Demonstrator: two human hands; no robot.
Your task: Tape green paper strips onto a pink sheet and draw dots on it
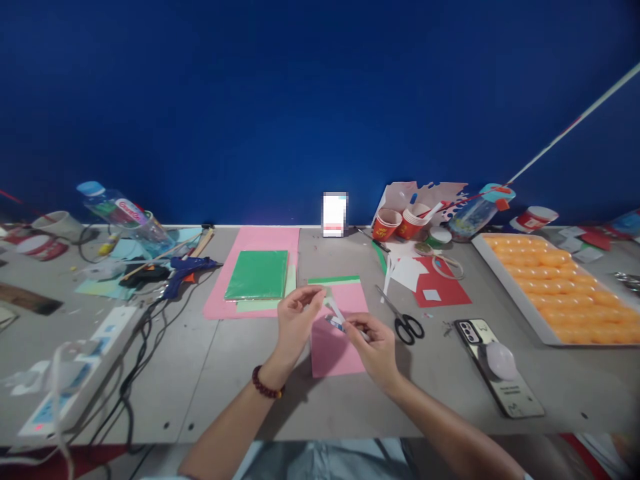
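Note:
My left hand (299, 320), with a dark bead bracelet on its wrist, is closed in a pinch at the upper end of a narrow white strip (335, 309). My right hand (374, 343) grips the lower end of that strip, along with a small blue-and-white piece whose kind I cannot make out. Both hands are raised over a pink sheet of paper (337, 360) with a green sheet edge (345, 279) behind it. Black-handled scissors (406, 325) lie on the table just right of my right hand.
Left are a green paper pack (257, 275) on pink sheets, a blue glue gun (187, 270), a power strip (83, 373) with cables, and a bottle (125, 210). Right are red paper cups (387, 225), red paper (445, 287), a phone (520, 393) and a tray of orange balls (477, 243).

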